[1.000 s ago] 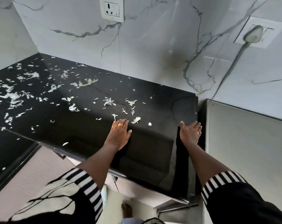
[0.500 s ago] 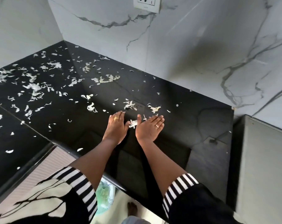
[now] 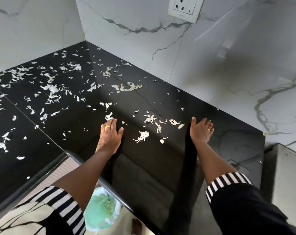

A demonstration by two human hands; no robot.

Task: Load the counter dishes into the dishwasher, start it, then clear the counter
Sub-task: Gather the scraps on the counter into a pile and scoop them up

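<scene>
The black polished counter [image 3: 160, 167] is strewn with pale vegetable peelings [image 3: 50, 92], thickest toward the left and the back corner. My left hand [image 3: 110, 135] lies flat on the counter, palm down, fingers together, a ring on it. My right hand [image 3: 201, 131] stands on its edge further right, fingers extended, a ring on one finger. Between the two hands lies a loose band of peelings [image 3: 152, 126]. Neither hand holds anything. No dishes are in view.
White marble walls meet at the back corner, with a wall socket [image 3: 184, 7] high on the right wall. A grey appliance top [image 3: 289, 175] adjoins the counter's right end. Below the front edge sits a bin with a green liner [image 3: 101, 209] holding scraps.
My right hand has swung back out to the right after meeting my left hand half a second ago. The left hand stays flat. The view has shifted left.
</scene>
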